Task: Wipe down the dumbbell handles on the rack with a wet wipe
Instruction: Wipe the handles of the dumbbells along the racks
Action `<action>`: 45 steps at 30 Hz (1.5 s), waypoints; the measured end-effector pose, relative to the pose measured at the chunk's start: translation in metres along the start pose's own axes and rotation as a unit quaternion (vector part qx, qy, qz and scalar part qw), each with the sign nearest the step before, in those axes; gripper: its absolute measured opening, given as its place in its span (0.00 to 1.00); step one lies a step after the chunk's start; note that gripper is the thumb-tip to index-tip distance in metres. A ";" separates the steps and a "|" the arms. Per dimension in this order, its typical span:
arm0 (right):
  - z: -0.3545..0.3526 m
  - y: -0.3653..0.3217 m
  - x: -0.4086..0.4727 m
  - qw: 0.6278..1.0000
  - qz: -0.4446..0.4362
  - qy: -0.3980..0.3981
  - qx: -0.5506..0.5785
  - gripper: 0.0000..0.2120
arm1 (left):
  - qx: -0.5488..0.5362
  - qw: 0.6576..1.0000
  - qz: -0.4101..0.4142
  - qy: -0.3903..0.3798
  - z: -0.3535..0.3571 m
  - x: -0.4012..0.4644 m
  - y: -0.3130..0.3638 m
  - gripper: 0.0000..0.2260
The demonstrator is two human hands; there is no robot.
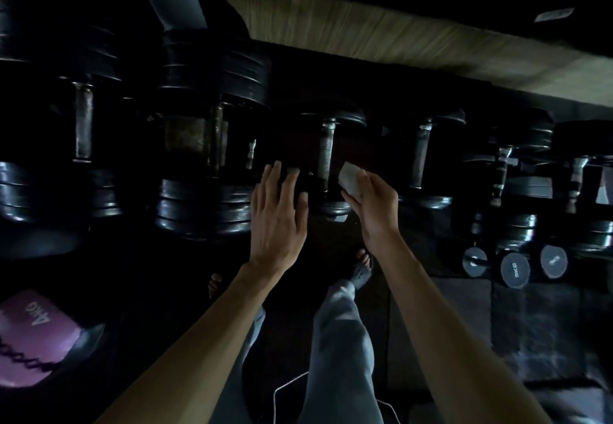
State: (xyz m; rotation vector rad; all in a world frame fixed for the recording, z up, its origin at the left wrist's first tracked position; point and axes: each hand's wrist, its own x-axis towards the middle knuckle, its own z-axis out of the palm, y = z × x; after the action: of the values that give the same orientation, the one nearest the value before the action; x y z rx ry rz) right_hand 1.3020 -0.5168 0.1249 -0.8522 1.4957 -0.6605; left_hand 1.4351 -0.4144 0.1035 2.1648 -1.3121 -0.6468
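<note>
Black dumbbells lie in a row on a dark rack, their metal handles pointing away from me. My right hand [373, 206] pinches a folded pale wet wipe [351, 179] just right of one handle [326, 155]; the wipe is close to the bar but I cannot tell if it touches. My left hand [277, 214] hovers flat with fingers spread, left of that same handle, over the dumbbell's near plate. More handles sit to the left [83, 118] [217, 135] and to the right [421, 155].
A wooden ledge [365, 32] runs behind the rack. Small round dumbbells [514, 269] lie low on the right. A pink 4 kg weight [33, 334] sits at the lower left. My legs and sandalled feet stand on the dark floor below.
</note>
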 end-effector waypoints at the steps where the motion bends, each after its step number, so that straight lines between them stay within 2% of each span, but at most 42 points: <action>1: -0.004 0.000 0.008 1.000 -0.008 0.007 -0.015 0.09 | -0.008 1.000 -0.004 -0.004 0.009 0.005 0.007 0.24; 5: -0.015 0.006 0.046 0.997 -0.004 0.013 -0.072 0.14 | -0.019 0.999 -0.027 -0.003 0.044 0.023 0.030 0.23; 8: -0.013 0.011 0.083 0.988 -0.020 -0.015 -0.150 0.16 | -0.016 0.997 -0.078 0.008 0.077 0.039 0.040 0.23; 12: 0.001 0.010 0.122 0.977 -0.030 -0.063 -0.200 0.16 | 0.031 0.985 -0.143 0.095 0.110 0.053 0.038 0.22; 15: 0.014 0.009 0.138 0.975 -0.047 -0.078 -0.204 0.16 | 0.042 0.979 -0.148 0.135 0.118 0.055 0.039 0.20; 18: 0.024 0.012 0.135 0.973 -0.035 -0.120 -0.191 0.16 | -0.007 0.977 -0.161 0.140 0.117 0.056 0.030 0.20; 21: 0.011 0.024 0.129 0.950 -0.008 -0.173 -0.261 0.15 | -0.098 0.967 -0.201 0.125 0.111 0.059 0.017 0.24; 24: -0.001 0.030 0.124 0.930 0.034 -0.227 -0.288 0.14 | -0.098 0.970 -0.172 0.139 0.111 0.060 0.019 0.20; 26: 0.006 0.022 0.134 0.949 0.030 -0.197 -0.244 0.14 | -0.106 0.965 -0.178 0.159 0.111 0.061 0.023 0.18; 28: 0.023 0.007 0.152 0.981 0.034 -0.119 -0.147 0.14 | -0.107 0.962 -0.198 0.155 0.108 0.061 0.025 0.19; 30: 0.033 -0.001 0.156 0.988 0.030 -0.080 -0.129 0.15 | -0.104 0.963 -0.202 0.147 0.109 0.061 0.022 0.20; 32: 0.026 0.007 0.135 0.975 0.004 -0.106 -0.196 0.16 | -0.099 0.965 -0.197 0.143 0.108 0.060 0.022 0.18; 36: -0.001 0.021 0.108 0.930 0.038 -0.212 -0.298 0.14 | -0.101 0.961 -0.209 0.148 0.110 0.058 0.023 0.18; 38: 0.008 0.011 0.127 0.947 0.046 -0.181 -0.262 0.14 | -0.120 0.958 -0.214 0.146 0.109 0.056 0.019 0.19; 41: 0.028 -0.007 0.150 0.982 0.053 -0.108 -0.142 0.14 | -0.146 0.961 -0.198 0.128 0.105 0.051 0.010 0.16; 43: 0.026 -0.002 0.139 0.975 0.013 -0.108 -0.193 0.15 | -0.156 0.962 -0.183 0.127 0.104 0.049 0.006 0.15; 45: 0.010 0.013 0.117 0.944 0.002 -0.168 -0.285 0.16 | -0.173 0.958 -0.184 0.136 0.104 0.050 0.007 0.14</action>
State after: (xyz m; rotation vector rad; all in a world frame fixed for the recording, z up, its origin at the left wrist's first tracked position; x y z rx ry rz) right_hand 1.3103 -0.6050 0.0461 -1.3258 1.3844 -0.0523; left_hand 1.3853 -0.4815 0.0239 2.1217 -0.6057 -0.6342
